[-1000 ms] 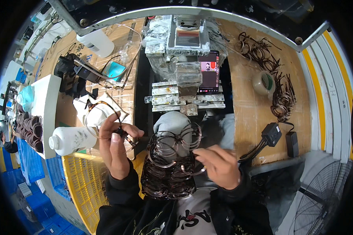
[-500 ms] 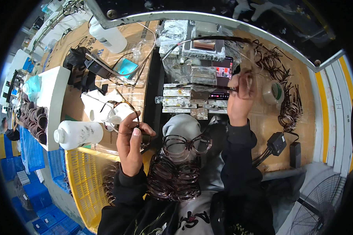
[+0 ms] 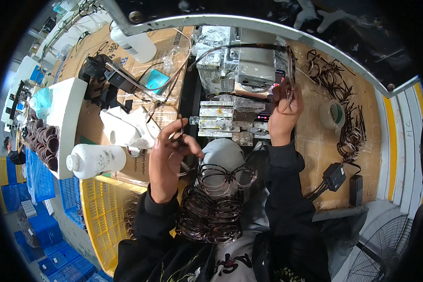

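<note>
My left hand is raised at centre left, its fingers closed around a dark eyeglass frame whose thin arms reach up and away. My right hand pinches a second, tortoiseshell eyeglass frame by its front; both its arms point left across the machine. Below my hands, a stack of dark eyeglass fronts rests against my body, with another pair of frames lying over a rounded grey pad.
Left are a white bottle, crumpled white cloth and yellow basket. Tape, piled frames and a black adapter lie on cardboard at right. A metal-edged panel hangs overhead; a fan stands lower right.
My left hand has shifted right and tilted its frame. My right hand has drawn slightly left and down with its frame. The machine's grey block has come nearer, covering much of the lit screen.
</note>
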The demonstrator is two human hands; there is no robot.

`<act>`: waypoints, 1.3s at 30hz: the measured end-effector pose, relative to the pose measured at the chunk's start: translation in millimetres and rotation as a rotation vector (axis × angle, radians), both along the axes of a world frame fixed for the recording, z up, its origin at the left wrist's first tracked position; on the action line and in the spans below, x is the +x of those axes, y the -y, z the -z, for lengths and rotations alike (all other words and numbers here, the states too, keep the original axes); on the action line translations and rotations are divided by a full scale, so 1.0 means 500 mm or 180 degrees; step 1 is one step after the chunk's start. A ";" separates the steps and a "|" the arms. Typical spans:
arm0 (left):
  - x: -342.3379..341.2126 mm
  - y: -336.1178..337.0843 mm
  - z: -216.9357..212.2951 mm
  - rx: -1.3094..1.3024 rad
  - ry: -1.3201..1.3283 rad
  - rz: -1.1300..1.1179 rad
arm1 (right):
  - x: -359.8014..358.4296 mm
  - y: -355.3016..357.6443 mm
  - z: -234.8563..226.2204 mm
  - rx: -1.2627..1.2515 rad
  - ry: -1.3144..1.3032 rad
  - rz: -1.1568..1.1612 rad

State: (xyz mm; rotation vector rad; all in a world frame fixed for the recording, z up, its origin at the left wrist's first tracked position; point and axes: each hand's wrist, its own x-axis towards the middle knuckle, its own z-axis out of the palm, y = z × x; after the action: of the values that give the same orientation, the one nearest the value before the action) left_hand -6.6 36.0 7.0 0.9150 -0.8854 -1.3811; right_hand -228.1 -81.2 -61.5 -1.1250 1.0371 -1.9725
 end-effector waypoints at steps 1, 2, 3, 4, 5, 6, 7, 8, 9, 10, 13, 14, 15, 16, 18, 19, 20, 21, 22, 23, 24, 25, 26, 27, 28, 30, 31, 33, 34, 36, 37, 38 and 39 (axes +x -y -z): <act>-0.003 0.009 -0.004 0.0023 -0.0237 0.0087 | 0.002 -0.014 -0.008 0.0249 -0.0025 0.0022; -0.003 0.020 -0.009 -0.0036 -0.0205 0.0236 | 0.005 -0.030 -0.019 -0.0147 -0.0665 0.0274; -0.007 0.027 -0.014 -0.0023 -0.0344 0.0270 | 0.009 -0.054 -0.031 -0.0175 -0.0609 0.0171; -0.012 0.031 -0.019 -0.0132 -0.0442 0.0322 | 0.018 -0.080 -0.043 -0.0455 -0.0412 -0.0085; -0.017 0.035 -0.024 -0.0257 -0.0550 0.0397 | 0.028 -0.104 -0.055 -0.0735 -0.0244 -0.0352; -0.026 0.033 -0.028 -0.0395 -0.0367 0.0336 | 0.037 -0.127 -0.068 -0.0681 -0.0971 -0.0103; -0.034 0.036 -0.031 -0.0575 -0.0512 0.0481 | 0.043 -0.150 -0.080 -0.0655 -0.1723 0.0171; -0.045 0.036 -0.032 -0.0732 -0.0203 0.0482 | 0.052 -0.173 -0.091 -0.0326 -0.1942 -0.0041; -0.056 0.031 -0.033 -0.0830 0.0042 0.0444 | 0.063 -0.187 -0.099 -0.0311 -0.2431 0.0100; -0.062 0.023 -0.035 -0.1000 0.0398 0.0399 | 0.070 -0.201 -0.106 -0.0391 -0.2372 -0.0121; -0.065 0.023 -0.035 -0.1398 0.0889 0.0132 | 0.055 -0.220 -0.116 -0.0047 -0.2678 -0.0698; -0.057 0.024 -0.036 -0.1465 0.0910 0.0050 | 0.041 -0.225 -0.115 0.0134 -0.2636 -0.0791; -0.047 0.034 -0.035 -0.1740 0.0844 0.0060 | 0.023 -0.229 -0.113 0.0492 -0.2778 -0.0960; -0.038 0.032 -0.037 -0.1587 0.0644 0.0036 | 0.008 -0.229 -0.104 0.0551 -0.2957 -0.1073; -0.015 0.033 -0.039 -0.1303 0.0387 0.0066 | -0.017 -0.235 -0.086 0.0862 -0.3229 -0.1520; -0.010 0.037 -0.037 -0.1262 0.0293 0.0073 | -0.023 -0.237 -0.076 0.0911 -0.3311 -0.1658; -0.007 0.037 -0.035 -0.1229 0.0486 -0.0069 | -0.026 -0.237 -0.067 0.0865 -0.3311 -0.1609; -0.005 0.035 -0.032 -0.1173 0.0671 -0.0193 | -0.026 -0.237 -0.061 0.0823 -0.3307 -0.1563; -0.003 0.033 -0.029 -0.1173 0.0598 -0.0152 | -0.024 -0.236 -0.059 0.0760 -0.3256 -0.1508; -0.001 0.032 -0.026 -0.1158 0.0543 -0.0085 | -0.023 -0.236 -0.061 0.0610 -0.3279 -0.1396; 0.001 0.031 -0.022 -0.1137 0.0469 -0.0044 | -0.023 -0.236 -0.068 0.0430 -0.3255 -0.1269; 0.003 0.030 -0.017 -0.1038 0.0563 -0.0041 | -0.026 -0.235 -0.078 0.0285 -0.3241 -0.1184; 0.004 0.029 -0.012 -0.0922 0.0633 -0.0062 | -0.032 -0.235 -0.092 0.0174 -0.3170 -0.1153; 0.006 0.027 -0.007 -0.0804 0.0701 -0.0083 | -0.043 -0.234 -0.108 0.0102 -0.3116 -0.1161; 0.008 0.026 -0.001 -0.0695 0.0609 -0.0102 | -0.054 -0.232 -0.122 0.0204 -0.3194 -0.1232; 0.015 0.028 0.008 -0.0708 0.0858 -0.0116 | -0.076 -0.224 -0.144 0.0043 -0.2536 -0.0966; 0.018 0.029 0.011 -0.0708 0.0983 -0.0141 | -0.085 -0.222 -0.151 0.0131 -0.2078 -0.0842; 0.016 0.029 0.017 -0.0651 0.0873 -0.0225 | -0.079 -0.186 -0.136 -0.0238 -0.0861 -0.0574; 0.014 0.030 0.019 -0.0654 0.0839 -0.0249 | -0.069 -0.163 -0.122 -0.0074 -0.0598 -0.0382; 0.010 0.031 0.020 -0.0655 0.0850 -0.0280 | -0.040 -0.112 -0.090 0.0034 0.0101 -0.0243; 0.008 0.031 0.019 -0.0690 0.0834 -0.0281 | -0.027 -0.089 -0.076 0.0136 0.0115 -0.0203; 0.006 0.029 0.018 -0.0722 0.0816 -0.0287 | -0.020 -0.070 -0.066 0.0262 -0.0089 -0.0196; 0.006 0.028 0.017 -0.0756 0.0815 -0.0306 | -0.014 -0.053 -0.056 0.0389 -0.0288 -0.0190</act>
State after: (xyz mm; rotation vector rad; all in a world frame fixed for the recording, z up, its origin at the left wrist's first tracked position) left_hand -3.7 21.9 -1.4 0.9494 -1.1573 -1.0646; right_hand -235.0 -55.0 -33.7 -1.1733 1.1414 -1.8009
